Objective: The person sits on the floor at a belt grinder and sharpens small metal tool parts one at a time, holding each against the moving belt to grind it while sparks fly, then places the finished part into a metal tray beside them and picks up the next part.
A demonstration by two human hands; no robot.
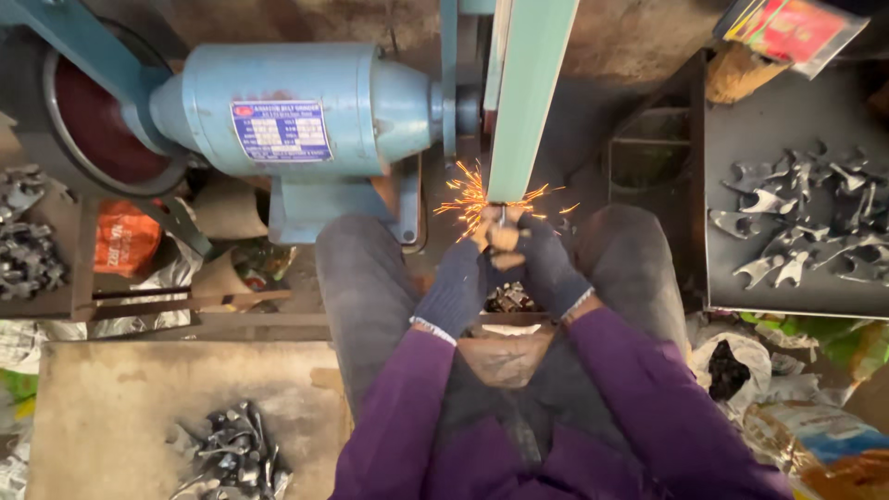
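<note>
My left hand (456, 289) and my right hand (548, 267), both in dark blue knit gloves, are closed together on a small metal part (501, 220). The part's tip presses against the pale green sanding belt (526, 93) of a light blue belt grinder (296, 111). Orange sparks (468, 196) fly to the left and right of the contact point. Most of the part is hidden by my fingers. My purple sleeves and grey trousers fill the lower middle of the view.
A dark tray (741, 296) at right holds several grey metal forgings (806, 218). More metal parts lie heaped on a board (111, 417) at lower left (231, 454) and at the far left (26, 236). A box of parts (507, 298) sits between my knees.
</note>
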